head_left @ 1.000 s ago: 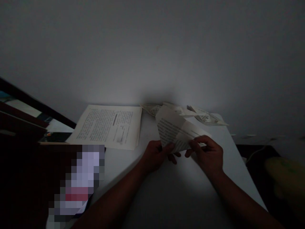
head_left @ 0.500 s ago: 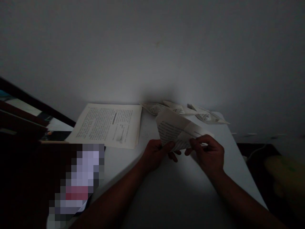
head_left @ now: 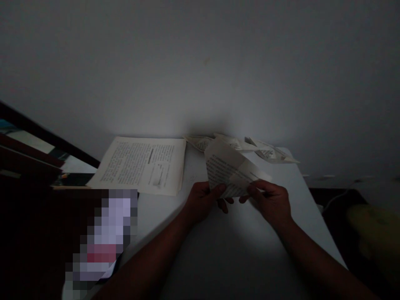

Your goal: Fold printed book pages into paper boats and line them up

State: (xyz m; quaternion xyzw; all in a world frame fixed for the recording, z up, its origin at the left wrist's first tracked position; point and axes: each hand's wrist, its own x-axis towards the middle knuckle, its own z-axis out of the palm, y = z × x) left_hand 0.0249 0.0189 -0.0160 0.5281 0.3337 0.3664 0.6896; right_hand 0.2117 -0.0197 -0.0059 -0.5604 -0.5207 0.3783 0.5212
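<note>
A folded sheet of printed paper (head_left: 229,171) is held up above the white table. My left hand (head_left: 204,199) pinches its lower left edge, thumb on the near face and fingers behind. At the lower right edge my right hand (head_left: 270,200) grips the same paper between thumb and fingers. Behind it, along the wall, lie three folded paper boats: one on the left (head_left: 200,143), a partly hidden middle one (head_left: 237,144) and one on the right (head_left: 271,153).
To the left a stack of printed sheets (head_left: 140,164) lies on the white table (head_left: 225,258). A blurred-out device (head_left: 108,237) sits at the table's left edge. The wall (head_left: 200,75) rises behind. A yellowish object (head_left: 371,225) is beyond the right edge, near a pale cable (head_left: 339,198).
My right hand has shifted slightly left and down along the paper's lower edge, and its fingers have closed more. The paper stays in both hands, nearly the same tilt.
</note>
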